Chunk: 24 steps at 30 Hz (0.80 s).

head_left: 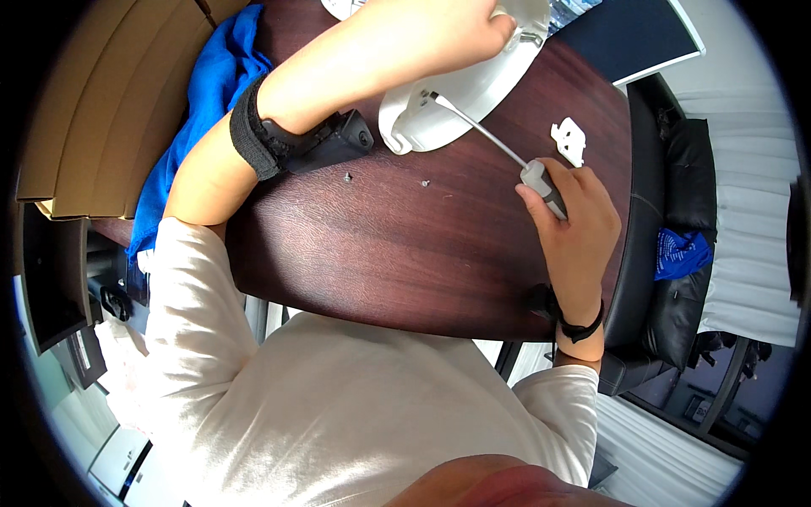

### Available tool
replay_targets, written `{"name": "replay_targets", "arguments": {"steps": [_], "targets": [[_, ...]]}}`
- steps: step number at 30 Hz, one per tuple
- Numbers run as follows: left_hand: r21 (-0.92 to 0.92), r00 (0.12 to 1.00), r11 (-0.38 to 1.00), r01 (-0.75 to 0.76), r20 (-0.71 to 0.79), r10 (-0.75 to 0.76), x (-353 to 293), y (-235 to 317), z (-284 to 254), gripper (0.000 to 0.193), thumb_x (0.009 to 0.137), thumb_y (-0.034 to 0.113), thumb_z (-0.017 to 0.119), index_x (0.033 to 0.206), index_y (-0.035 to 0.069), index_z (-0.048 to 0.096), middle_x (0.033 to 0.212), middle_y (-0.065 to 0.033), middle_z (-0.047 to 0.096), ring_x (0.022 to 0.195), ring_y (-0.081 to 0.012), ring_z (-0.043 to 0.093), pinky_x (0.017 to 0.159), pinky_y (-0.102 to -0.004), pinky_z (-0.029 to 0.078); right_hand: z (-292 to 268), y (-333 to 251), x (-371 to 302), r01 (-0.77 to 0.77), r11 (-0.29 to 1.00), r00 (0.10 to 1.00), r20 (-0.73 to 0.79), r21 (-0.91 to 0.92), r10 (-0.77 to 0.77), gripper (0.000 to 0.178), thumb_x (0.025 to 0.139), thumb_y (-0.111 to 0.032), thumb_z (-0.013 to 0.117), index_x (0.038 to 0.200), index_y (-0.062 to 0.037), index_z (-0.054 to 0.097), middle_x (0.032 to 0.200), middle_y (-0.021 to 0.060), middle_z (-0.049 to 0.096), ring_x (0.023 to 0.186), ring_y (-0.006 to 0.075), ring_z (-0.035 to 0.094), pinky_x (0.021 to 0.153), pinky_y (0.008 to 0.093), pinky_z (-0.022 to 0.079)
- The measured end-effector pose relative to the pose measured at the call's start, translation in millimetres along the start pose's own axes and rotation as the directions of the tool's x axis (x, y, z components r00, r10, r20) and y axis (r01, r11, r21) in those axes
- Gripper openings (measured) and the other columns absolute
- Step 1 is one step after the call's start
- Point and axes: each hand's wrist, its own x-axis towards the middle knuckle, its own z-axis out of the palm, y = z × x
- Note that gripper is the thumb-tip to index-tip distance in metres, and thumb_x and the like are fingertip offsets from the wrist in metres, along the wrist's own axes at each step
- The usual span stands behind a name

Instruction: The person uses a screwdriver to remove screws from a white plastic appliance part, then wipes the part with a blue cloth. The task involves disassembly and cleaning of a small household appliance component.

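Observation:
My right hand point(579, 220) is wrapped round the grey handle of a screwdriver point(483, 131). Its shaft points up and left, and the dark tip is beside small holes in a large, curved white plastic part point(456, 118). Over that part reaches my left hand point(465, 32), its fingers curled closed near a small metal fitting point(530, 39). What those fingers hold, if anything, is hidden. Two small screws lie on the table below the white part, a left screw point(347, 177) and a right screw point(425, 182). Right of the screwdriver lies a small white plastic bracket point(569, 142).
The dark wooden table point(405, 262) carries a blue cloth point(221, 80) and cardboard point(110, 93) at its left. A dark panel with a pale rim point(629, 38) stands at the back right. Beyond the right edge is a black sofa point(686, 169) with a blue bag point(683, 253).

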Motion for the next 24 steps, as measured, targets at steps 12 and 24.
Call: {"name": "replay_targets", "arguments": {"steps": [12,24], "targets": [[-0.016,1.0,1.0,-0.004,-0.02,0.003,1.5,0.3,-1.1,0.028,0.088,0.013,0.055,0.104,-0.009,0.052,0.084,-0.0312,0.064,0.085,-0.0457,0.064,0.077,-0.0483,0.051,15.5,11.9,-7.6,-0.584,0.59,0.773,0.604,0.557,0.194,0.037,0.095,-0.037,0.061,0.081,-0.0028,0.062,0.061,-0.0041,0.044,0.058,0.0045,0.04,0.052,0.0242,0.032],[0.022,1.0,1.0,0.017,0.001,-0.017,1.0,0.1,0.3,0.029,0.089,0.015,0.054,0.105,-0.009,0.051,0.082,-0.0308,0.063,0.082,-0.0462,0.064,0.075,-0.049,0.052,23.6,6.7,-7.2,-0.288,0.844,0.942,0.294,0.452,0.164,0.026,0.088,-0.032,0.07,0.086,-0.0059,0.066,0.066,0.0023,0.055,0.057,0.0153,0.053,0.054,0.0286,0.041]]}}
